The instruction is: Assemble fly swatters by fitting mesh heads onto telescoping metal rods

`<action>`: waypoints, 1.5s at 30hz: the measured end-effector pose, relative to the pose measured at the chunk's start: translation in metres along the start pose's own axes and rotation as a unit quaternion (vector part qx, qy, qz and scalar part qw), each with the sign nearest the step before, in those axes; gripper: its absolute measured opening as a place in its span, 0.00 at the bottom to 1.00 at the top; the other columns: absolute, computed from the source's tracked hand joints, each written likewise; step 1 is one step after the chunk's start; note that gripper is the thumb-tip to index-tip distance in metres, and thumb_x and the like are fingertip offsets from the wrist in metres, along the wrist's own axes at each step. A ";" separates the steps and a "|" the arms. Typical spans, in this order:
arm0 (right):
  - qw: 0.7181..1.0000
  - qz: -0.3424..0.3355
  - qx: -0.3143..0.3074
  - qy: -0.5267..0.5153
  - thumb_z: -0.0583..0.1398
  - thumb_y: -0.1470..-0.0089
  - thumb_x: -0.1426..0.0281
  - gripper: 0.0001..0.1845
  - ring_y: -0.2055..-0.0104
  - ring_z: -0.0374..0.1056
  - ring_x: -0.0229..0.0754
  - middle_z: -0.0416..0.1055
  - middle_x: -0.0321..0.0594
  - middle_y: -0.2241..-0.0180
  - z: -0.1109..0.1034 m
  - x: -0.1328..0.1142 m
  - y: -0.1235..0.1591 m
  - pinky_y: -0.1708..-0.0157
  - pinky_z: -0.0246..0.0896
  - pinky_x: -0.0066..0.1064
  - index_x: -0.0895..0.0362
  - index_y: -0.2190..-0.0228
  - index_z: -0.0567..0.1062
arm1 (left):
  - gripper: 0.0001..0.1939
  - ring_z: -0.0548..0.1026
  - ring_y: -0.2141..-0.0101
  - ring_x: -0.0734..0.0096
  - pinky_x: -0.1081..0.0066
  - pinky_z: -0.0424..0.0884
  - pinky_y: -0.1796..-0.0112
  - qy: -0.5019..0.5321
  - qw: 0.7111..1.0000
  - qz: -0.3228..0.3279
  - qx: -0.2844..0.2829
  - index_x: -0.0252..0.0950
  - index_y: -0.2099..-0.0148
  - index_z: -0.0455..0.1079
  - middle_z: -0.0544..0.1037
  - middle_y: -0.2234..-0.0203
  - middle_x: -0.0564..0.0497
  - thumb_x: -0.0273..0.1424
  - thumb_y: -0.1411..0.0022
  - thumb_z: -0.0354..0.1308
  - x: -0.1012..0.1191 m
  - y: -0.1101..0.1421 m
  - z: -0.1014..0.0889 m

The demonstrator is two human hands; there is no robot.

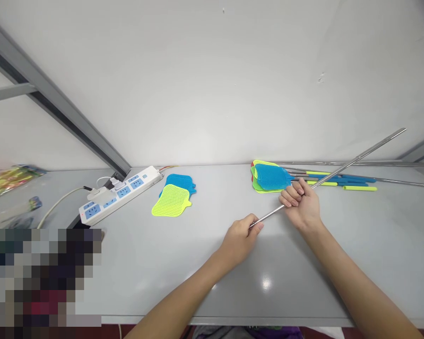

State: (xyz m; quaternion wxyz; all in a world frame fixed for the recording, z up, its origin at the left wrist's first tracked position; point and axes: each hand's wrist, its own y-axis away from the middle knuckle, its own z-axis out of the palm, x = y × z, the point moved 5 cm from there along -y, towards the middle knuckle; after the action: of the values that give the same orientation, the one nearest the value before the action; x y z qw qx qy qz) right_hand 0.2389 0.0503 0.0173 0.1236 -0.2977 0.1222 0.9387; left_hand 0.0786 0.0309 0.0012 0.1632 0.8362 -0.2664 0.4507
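A long thin metal rod (353,161) slants up to the right above the grey table. My left hand (240,234) is closed round its lower end, and my right hand (301,205) grips it farther up, near the middle. Behind my right hand lies a pile of fly swatters with a blue head (270,177) on top and yellow-green ones under it. Their blue and yellow-green handles point right. To the left, a loose yellow-green swatter head (172,201) overlaps a blue swatter head (181,181).
A white power strip (122,194) with plugs and cords sits at the left. More metal rods (406,164) lie along the wall at the back right. A loose yellow-green tube (359,188) is near the handles. Plastic-wrapped items (12,181) lie far left, above a pixelated patch.
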 end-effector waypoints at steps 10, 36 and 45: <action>1.000 0.002 0.005 -0.005 0.54 0.52 0.68 0.20 0.89 0.39 0.29 0.38 0.27 0.89 -0.001 0.001 -0.001 0.90 0.40 0.22 0.57 0.84 0.47 | 0.13 0.54 0.81 0.79 0.76 0.50 0.78 -0.018 1.000 -0.001 0.009 0.37 0.71 0.59 0.55 0.84 0.58 0.37 0.40 0.40 0.000 -0.002 -0.002; 0.989 -0.047 0.137 -0.037 0.50 0.50 0.70 0.17 0.89 0.37 0.28 0.39 0.26 0.90 -0.023 0.023 0.001 0.91 0.36 0.21 0.57 0.84 0.49 | 0.15 0.65 0.78 0.73 0.74 0.53 0.76 -0.281 0.958 0.055 -0.010 0.37 0.70 0.56 0.69 0.79 0.52 0.33 0.37 0.32 -0.007 0.001 0.009; 0.984 -0.104 0.144 -0.023 0.53 0.51 0.63 0.20 0.89 0.36 0.27 0.39 0.25 0.90 -0.022 0.029 0.008 0.90 0.35 0.20 0.58 0.84 0.49 | 0.14 0.65 0.78 0.73 0.75 0.53 0.77 -0.265 0.963 0.042 -0.015 0.37 0.71 0.55 0.68 0.80 0.53 0.33 0.37 0.34 -0.009 -0.001 0.008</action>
State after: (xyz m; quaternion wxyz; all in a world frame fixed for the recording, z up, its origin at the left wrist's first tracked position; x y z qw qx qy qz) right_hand 0.2258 0.0409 -0.0160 0.2643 -0.2661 0.2213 0.9002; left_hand 0.0804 0.0308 -0.0105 0.0804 0.9110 -0.3421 0.2157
